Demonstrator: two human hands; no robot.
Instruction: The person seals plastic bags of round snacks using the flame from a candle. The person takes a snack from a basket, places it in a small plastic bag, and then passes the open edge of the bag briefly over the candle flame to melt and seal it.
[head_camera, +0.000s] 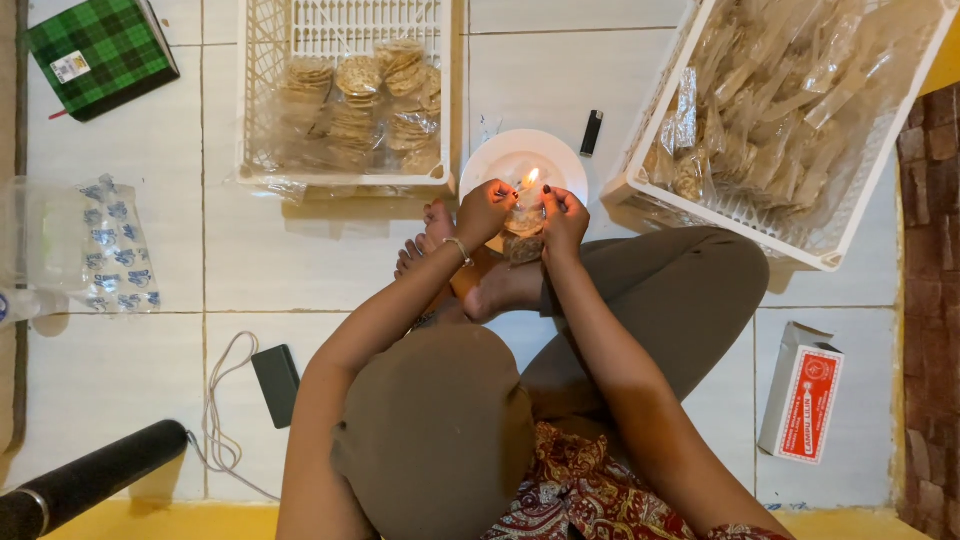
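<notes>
Hands (487, 208) (563, 218) pinching packet (524, 222) over flame (531, 177); lighter (591, 132) beside plate (500, 157).

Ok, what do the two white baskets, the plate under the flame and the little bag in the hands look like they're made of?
Both baskets, left basket and right basket, look like moulded white plastic: thin lattice walls and slatted floors. The plate seems glazed ceramic or melamine, smooth and glossy white; the look leaves it open. The bag between the left hand and right hand appears thin clear plastic film, see-through and shiny.
</notes>
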